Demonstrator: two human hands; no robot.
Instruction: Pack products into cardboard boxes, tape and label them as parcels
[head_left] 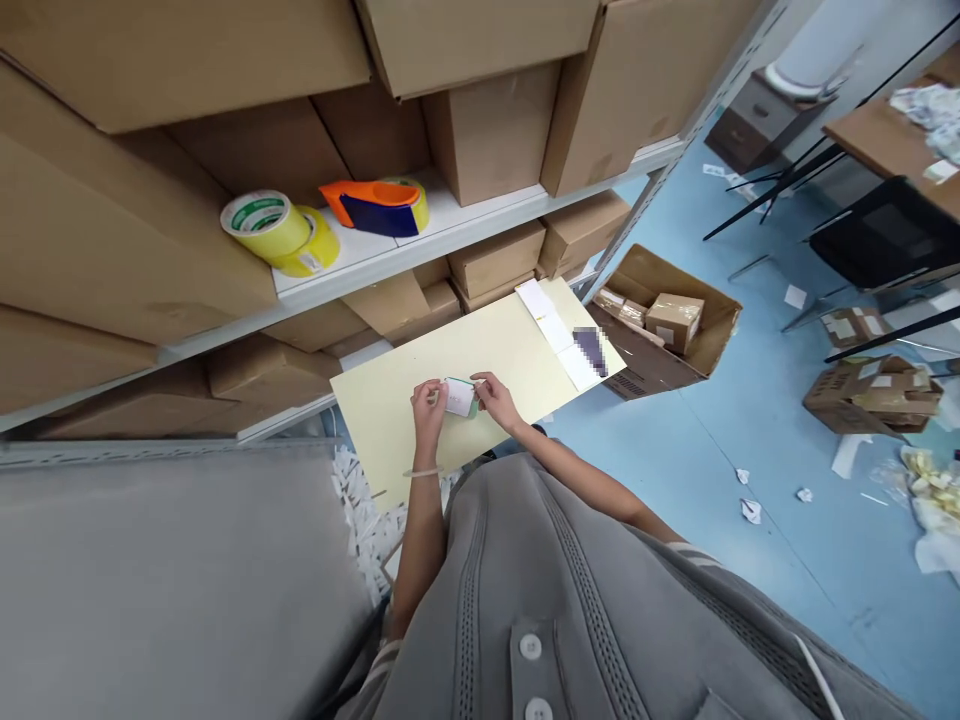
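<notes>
You've got small flat white-and-green rectangular piece (458, 397) around mid-frame, over pale yellow flat board (394, 400). Left hand (428, 402) looks pinched onto its left side; right hand (495, 398) has fingers at green right edge, can't tell if gripping or just touching. Step looks like two-handed handling/adjusting of piece. Next move calls for light fingertips imo, clear of long white strip (551, 325) right of frame centre.
</notes>
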